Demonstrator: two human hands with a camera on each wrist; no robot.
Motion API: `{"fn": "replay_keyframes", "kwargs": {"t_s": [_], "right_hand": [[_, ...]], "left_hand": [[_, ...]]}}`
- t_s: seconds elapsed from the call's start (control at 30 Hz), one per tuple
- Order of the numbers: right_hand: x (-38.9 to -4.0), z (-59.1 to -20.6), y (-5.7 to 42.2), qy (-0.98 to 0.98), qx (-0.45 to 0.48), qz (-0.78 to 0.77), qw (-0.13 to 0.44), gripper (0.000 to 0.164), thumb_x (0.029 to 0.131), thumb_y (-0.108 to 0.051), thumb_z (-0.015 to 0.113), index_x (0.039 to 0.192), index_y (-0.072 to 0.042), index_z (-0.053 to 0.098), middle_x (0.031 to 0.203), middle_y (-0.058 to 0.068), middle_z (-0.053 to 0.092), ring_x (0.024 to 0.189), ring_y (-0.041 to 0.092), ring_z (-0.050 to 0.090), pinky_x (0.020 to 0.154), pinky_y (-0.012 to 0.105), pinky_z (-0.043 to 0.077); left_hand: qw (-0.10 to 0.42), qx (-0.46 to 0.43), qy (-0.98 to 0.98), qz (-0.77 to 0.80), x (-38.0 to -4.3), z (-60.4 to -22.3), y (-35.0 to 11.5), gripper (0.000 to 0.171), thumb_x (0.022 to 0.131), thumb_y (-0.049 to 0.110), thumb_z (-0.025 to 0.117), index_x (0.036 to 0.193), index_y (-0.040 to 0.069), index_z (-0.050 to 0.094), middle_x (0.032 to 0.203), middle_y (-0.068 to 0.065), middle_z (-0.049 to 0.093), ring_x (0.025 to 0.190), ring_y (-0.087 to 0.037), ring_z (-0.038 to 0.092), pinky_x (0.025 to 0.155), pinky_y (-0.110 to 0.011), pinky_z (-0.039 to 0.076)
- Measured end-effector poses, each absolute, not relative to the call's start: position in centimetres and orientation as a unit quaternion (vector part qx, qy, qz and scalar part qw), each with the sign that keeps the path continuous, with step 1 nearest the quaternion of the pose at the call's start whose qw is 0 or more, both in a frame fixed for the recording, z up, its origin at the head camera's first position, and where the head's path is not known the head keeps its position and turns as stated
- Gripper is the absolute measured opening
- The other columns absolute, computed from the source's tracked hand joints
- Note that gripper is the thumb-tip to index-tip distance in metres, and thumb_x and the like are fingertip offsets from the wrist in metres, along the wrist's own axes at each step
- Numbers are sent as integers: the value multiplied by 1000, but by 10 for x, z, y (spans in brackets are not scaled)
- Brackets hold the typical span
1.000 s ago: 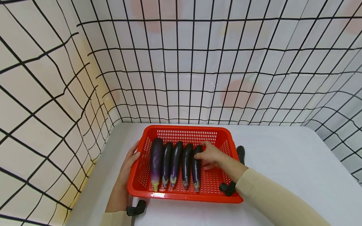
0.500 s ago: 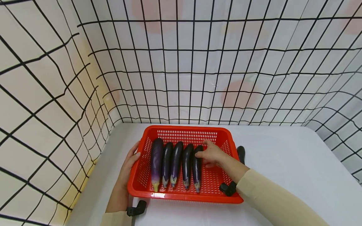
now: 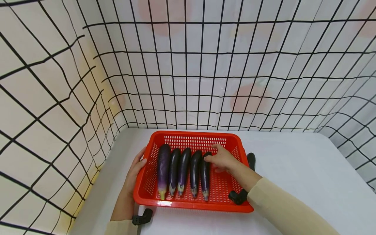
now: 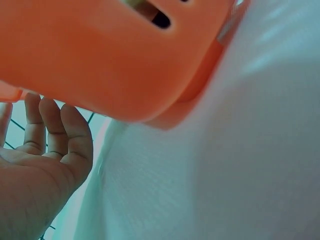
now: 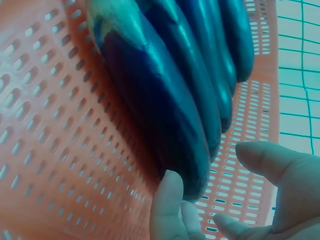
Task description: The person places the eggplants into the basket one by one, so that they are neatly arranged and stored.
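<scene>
Several purple eggplants (image 3: 184, 169) lie side by side in a red perforated plastic basket (image 3: 188, 204), stem ends toward me. My left hand (image 3: 135, 168) holds the basket's left side, thumb over the rim; in the left wrist view its fingers (image 4: 75, 135) reach up under the rim. Inside the basket, my right hand (image 3: 223, 159) hovers over the far end of the rightmost eggplant (image 3: 205, 179), fingers spread. The right wrist view shows that eggplant's rounded end (image 5: 192, 175) between the spread thumb and fingers, a fingertip right at its side.
Outside the basket's right wall lies a dark elongated object (image 3: 251, 159), partly hidden by the right forearm. The white table (image 3: 296, 163) extends right. A black wire grid (image 3: 188, 76) stands behind the basket and along both sides.
My right hand has loosened from the rightmost eggplant and shifted slightly right and away, fingers spreading. The eggplants and my left hand stay in place.
</scene>
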State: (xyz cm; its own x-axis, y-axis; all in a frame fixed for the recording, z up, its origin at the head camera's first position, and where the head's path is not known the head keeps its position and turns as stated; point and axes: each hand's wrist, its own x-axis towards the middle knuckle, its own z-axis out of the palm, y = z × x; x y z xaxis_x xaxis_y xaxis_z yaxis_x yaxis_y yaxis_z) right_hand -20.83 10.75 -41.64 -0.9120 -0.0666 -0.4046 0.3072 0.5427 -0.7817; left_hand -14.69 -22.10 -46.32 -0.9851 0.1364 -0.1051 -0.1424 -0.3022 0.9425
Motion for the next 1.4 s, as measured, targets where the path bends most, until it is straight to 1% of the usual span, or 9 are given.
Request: {"fn": "replay_keyframes", "kwargs": {"t_s": [0.1,0.2,0.47,0.57,0.83,0.97,1.13,1.23,1.4], "right_hand": [[-208,-413,109,855,64,-481,185,77,91,-23,73,155,-6,32,112,23,61,81,30,64,70,42,64],[-207,-408,110,850,56,-495,173,77,93,-23,72,155,-6,31,113,22,61,92,33,64,75,44,64],[-205,-393,116,825,43,-542,150,76,96,-26,70,157,-10,29,136,27,53,112,42,65,85,47,63],[-203,-386,122,816,34,-560,139,76,97,-27,69,158,-10,27,137,26,52,113,41,65,84,45,63],[-192,-365,144,822,-3,-562,95,74,100,-27,65,160,-12,25,136,25,49,104,29,69,90,46,62],[-183,-353,157,839,-16,-538,77,75,101,-30,64,161,-14,23,139,23,49,104,30,70,92,46,61],[-175,-344,179,851,-23,-523,45,74,101,-32,62,161,-11,25,140,25,48,110,35,65,90,47,62],[-174,-346,197,858,-17,-513,16,72,102,-35,60,161,-10,26,141,27,49,112,36,65,86,42,63],[-177,-367,225,867,34,-497,-21,71,103,-42,56,160,-10,29,141,27,52,111,32,68,81,33,64]], "left_hand": [[86,-4,585,806,-147,-463,-220,56,107,30,44,159,36,26,159,-7,38,129,-21,59,98,-42,58],[88,-4,585,806,-147,-463,-219,56,107,30,44,159,36,26,160,-7,38,129,-21,59,98,-42,58],[87,1,583,808,-147,-461,-218,55,107,28,43,159,36,26,159,-7,38,129,-21,59,98,-42,58],[88,2,579,811,-147,-460,-218,55,107,28,43,159,36,27,159,-7,38,129,-21,59,98,-42,58],[91,13,576,812,-146,-458,-217,55,108,27,42,160,35,25,160,-8,36,131,-21,57,98,-42,58],[90,12,579,810,-146,-459,-217,55,108,28,42,160,35,25,160,-8,37,130,-21,58,98,-42,58],[86,8,585,806,-147,-461,-218,55,107,29,43,160,36,26,160,-8,37,129,-21,58,98,-42,58],[85,7,586,806,-148,-462,-218,55,107,29,42,160,36,25,159,-7,37,129,-21,58,98,-42,58],[83,12,587,805,-147,-463,-219,55,108,30,41,160,34,24,159,-8,36,130,-21,57,98,-42,58]]}}
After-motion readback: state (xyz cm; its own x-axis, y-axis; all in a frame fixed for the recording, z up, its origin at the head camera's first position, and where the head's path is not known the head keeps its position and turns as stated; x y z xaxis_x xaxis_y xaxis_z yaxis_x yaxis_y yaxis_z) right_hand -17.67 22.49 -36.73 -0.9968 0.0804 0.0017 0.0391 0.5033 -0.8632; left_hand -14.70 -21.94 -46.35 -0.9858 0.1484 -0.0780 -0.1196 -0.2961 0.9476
